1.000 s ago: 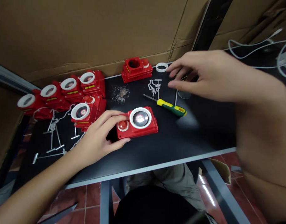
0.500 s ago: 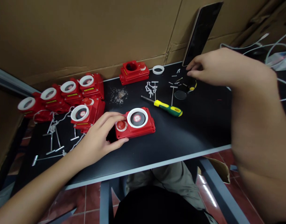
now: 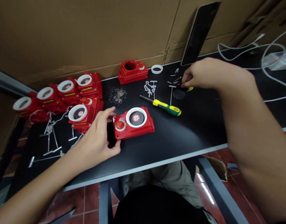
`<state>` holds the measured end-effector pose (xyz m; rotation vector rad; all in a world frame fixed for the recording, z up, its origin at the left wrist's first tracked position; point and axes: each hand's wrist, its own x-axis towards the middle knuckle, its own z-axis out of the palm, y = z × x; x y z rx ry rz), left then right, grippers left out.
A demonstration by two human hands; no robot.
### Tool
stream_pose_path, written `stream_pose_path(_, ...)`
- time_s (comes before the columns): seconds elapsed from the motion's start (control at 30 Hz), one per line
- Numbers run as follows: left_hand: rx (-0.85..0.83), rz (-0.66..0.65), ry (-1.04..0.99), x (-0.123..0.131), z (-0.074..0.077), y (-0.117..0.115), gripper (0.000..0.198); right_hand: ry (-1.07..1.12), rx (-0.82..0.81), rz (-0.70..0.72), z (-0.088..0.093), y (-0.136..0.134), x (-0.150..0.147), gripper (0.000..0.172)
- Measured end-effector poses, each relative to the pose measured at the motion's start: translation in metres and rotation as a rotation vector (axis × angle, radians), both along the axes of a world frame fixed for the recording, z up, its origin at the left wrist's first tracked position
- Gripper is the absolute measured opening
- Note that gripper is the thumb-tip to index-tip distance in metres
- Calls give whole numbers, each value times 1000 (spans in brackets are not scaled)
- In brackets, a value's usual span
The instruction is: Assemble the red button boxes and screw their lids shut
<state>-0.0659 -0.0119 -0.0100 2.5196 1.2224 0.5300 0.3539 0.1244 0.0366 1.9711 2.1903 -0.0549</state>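
Observation:
My left hand (image 3: 97,137) rests against the left end of a red box unit (image 3: 133,123) with a white ring and a red button, thumb at its near corner and fingers loosely spread. My right hand (image 3: 204,74) reaches to the far side of the black table (image 3: 180,137), its fingertips pinched together over several small screws (image 3: 175,77); what they hold is too small to make out. A yellow-and-green screwdriver (image 3: 165,106) lies between the two hands. A clear round disc (image 3: 179,94) sits just below my right fingertips.
Several red units (image 3: 68,93) with white rings cluster at the left, among white plastic sprues (image 3: 50,137). Another red unit (image 3: 133,71) and a loose white ring (image 3: 157,69) stand by the cardboard wall (image 3: 86,34). A dark phone (image 3: 200,31) leans there; white cables (image 3: 261,49) lie at the right.
My right hand moved right from the white ring and dropped onto the small screws, closing to a pinch. My left hand slid back off the unit's red button to its left end.

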Motion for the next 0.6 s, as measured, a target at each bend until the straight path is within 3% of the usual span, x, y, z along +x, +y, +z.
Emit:
stream_pose_path(0.23,28,35,17,-1,-4,0,98,-91,19,5,-7,0,-3,28)
stream_pose_path(0.37,-14,-7,-7,-2,-4,2,96,-91,9,7,-7,0,-7,25)
stream_pose_path(0.6,-56,59,-27,-1,-9,6,96,105,33,1,20,-16,-15,22)
